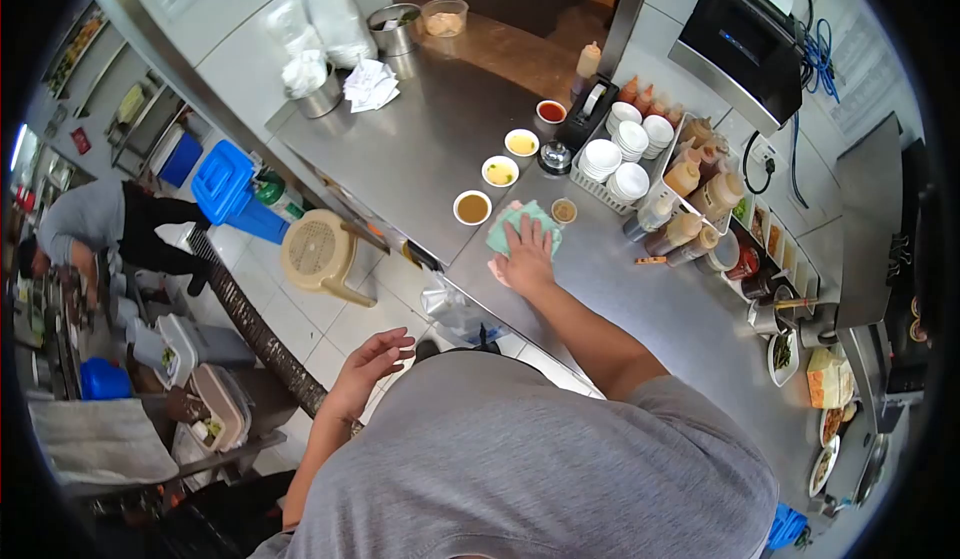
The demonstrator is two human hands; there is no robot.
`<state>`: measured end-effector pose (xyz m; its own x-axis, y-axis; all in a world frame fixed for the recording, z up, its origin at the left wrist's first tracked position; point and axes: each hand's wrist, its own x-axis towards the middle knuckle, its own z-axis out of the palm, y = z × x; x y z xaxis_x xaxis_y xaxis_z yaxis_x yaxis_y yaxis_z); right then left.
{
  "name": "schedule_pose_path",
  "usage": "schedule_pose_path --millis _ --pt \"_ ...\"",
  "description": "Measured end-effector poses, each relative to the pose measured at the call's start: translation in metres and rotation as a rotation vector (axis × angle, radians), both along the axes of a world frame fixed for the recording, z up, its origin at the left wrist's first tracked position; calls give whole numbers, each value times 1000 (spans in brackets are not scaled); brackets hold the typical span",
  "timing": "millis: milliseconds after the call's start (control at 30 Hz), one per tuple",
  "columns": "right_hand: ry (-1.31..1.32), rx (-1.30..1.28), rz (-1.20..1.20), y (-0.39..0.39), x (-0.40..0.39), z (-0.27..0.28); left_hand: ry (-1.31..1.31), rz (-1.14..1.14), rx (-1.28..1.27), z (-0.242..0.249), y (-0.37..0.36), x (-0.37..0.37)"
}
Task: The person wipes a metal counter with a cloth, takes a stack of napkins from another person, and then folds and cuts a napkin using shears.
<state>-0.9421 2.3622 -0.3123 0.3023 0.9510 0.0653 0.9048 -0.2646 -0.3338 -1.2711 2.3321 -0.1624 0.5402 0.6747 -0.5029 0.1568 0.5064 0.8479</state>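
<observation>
My right hand (pixel 527 259) lies flat with spread fingers on a green cloth (pixel 500 237) with pinkish edges, pressed against the steel counter (pixel 640 309). Just beyond the cloth is a small round cup (pixel 564 210) of brownish contents. Along the left of the cloth runs a row of small white bowls: one of brown sauce (pixel 472 208), one of yellow liquid with green bits (pixel 500 171), one of yellow sauce (pixel 521 143) and one of red sauce (pixel 550 112). My left hand (pixel 372 367) hangs in the air off the counter, open with loosely bent fingers, holding nothing.
A service bell (pixel 555 157) and a tape dispenser (pixel 588 114) stand beside a basket (pixel 600 191) of stacked white cups. Several sauce bottles (pixel 718 194) crowd the right. A beige stool (pixel 322 256) stands on the floor at left; a co-worker (pixel 90 224) bends over farther off.
</observation>
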Motion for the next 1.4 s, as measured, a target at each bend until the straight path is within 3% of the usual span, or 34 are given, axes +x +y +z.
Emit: schedule_pose_path --millis 33,167,233,300,333,367,467,567,633,667,733,833,900,967,1000,1033,1067,1100,1133,1167,1200,1233,1300,1400 --pt "3 -7 -24 0 0 -2 -17 -54 -9 -3 16 -1" --pt "12 -110 442 -74 -22 5 40 -172 14 -6 79 3" --pt "98 -135 316 -127 -17 19 45 -238 39 -5 107 -1" --pt "-19 -51 -58 -146 7 1 71 -278 16 -8 134 -6" --pt "-46 131 -236 -142 14 4 73 -285 6 -11 146 -7" --pt "-154 109 -406 -127 34 -15 71 -308 -3 -15 156 -7" --pt "-11 332 -681 -57 83 -18 118 -335 4 -24 178 -5" --pt "-116 360 -641 -10 121 -23 136 -406 7 -14 186 -5" --pt "-211 33 -711 2 119 -6 153 -440 -7 -18 193 -10" --pt "-207 31 -691 -1 121 -7 162 -466 -23 -19 197 -13" --pt "-141 19 -647 -23 97 0 159 -499 -14 -25 205 -15" --pt "-284 97 -543 -85 21 -14 125 -531 -12 -31 220 -11" --pt "-253 77 -549 -123 16 -10 136 -550 -17 -30 226 -2" --pt "-145 -61 -762 -148 32 2 92 -615 26 -23 231 12" --pt "-41 -402 -892 -130 29 64 20 -686 230 -19 233 23" --pt "143 -369 -860 -113 38 109 -59 -736 439 -12 234 37" --pt "330 -337 -803 -96 37 148 -150 -758 469 36 223 51" --pt "456 241 -580 -74 0 200 -362 -798 708 81 214 63" --pt "361 478 -340 -52 -49 273 -569 -820 949 123 204 72" --pt "215 708 -43 -44 -83 317 -801 -788 1030 159 186 79" --pt "315 849 167 -48 -120 343 -1015 -749 1108 186 171 82" --pt "416 934 409 -54 -142 360 -1316 -626 937 195 141 82" --pt "643 985 859 -53 -170 380 -1614 -475 774 212 89 74" --pt "782 962 1083 -51 -179 388 -1765 -340 -134 250 24 47"
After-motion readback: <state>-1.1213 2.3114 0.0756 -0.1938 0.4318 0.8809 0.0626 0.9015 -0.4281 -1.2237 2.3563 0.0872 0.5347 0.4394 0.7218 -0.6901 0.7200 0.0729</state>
